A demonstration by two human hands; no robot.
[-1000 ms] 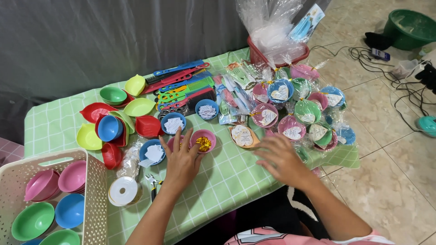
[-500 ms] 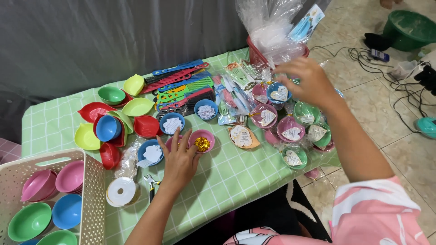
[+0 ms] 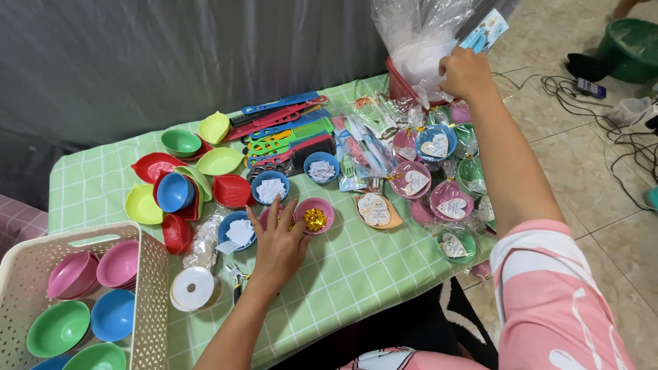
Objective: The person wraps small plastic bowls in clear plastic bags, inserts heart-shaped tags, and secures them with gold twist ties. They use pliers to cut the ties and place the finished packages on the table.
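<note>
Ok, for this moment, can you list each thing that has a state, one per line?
left hand: flat on the table, fingers touching the pink bowl
pink bowl: upright, holds a gold bow
right hand: reaching into the clear plastic bags
clear plastic bags: bunched in a red basket
blue bowl: upright, holds white paper slips
wrapped bowls: bagged, tagged
ribbon roll: lying flat
beige basket: holds stacked empty bowls

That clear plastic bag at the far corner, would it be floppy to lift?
Likely yes. The clear plastic bag looks thin and crinkled, so it would probably sag and feel light. The right hand reaches its base; the smooth film may slip when gripped.
</note>
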